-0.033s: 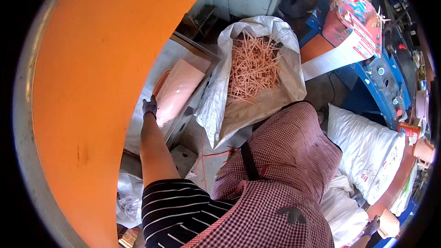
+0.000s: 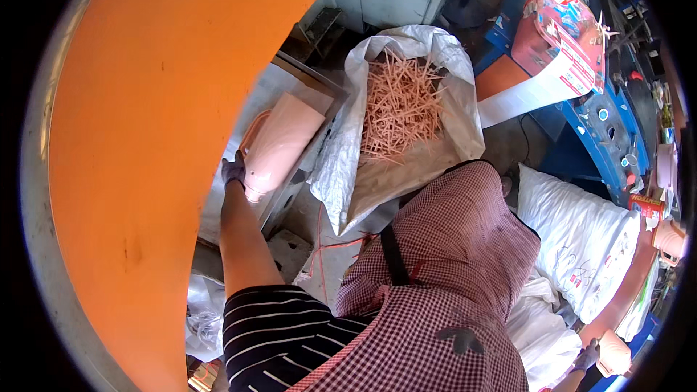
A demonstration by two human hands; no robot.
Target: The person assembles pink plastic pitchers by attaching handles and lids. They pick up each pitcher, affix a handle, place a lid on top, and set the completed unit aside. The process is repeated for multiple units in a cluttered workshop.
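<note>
My left hand [image 2: 234,169], in a dark glove, is closed at the side of a glossy pink plastic jug [image 2: 284,141], close to the lower end of its loop handle [image 2: 254,131]. The jug lies tilted on a grey metal surface [image 2: 272,80] beside a large orange panel. Part of that hand's grip is hidden. Far off at the lower right, my gloved right hand [image 2: 587,356] is closed at the edge of a pale pink, ribbed plastic piece [image 2: 614,354]; its fingertips are small and partly hidden.
An open white woven sack [image 2: 461,101] of thin pink plastic strips [image 2: 399,109] stands ahead. The orange panel [image 2: 145,138] fills the left. A blue workbench [image 2: 592,123] carries a red basket [image 2: 537,43]. A full white sack [image 2: 570,239] lies at right; red string [image 2: 319,250] trails on the floor.
My left hand has shifted very slightly to the left beside the jug. Everything else looks the same.
</note>
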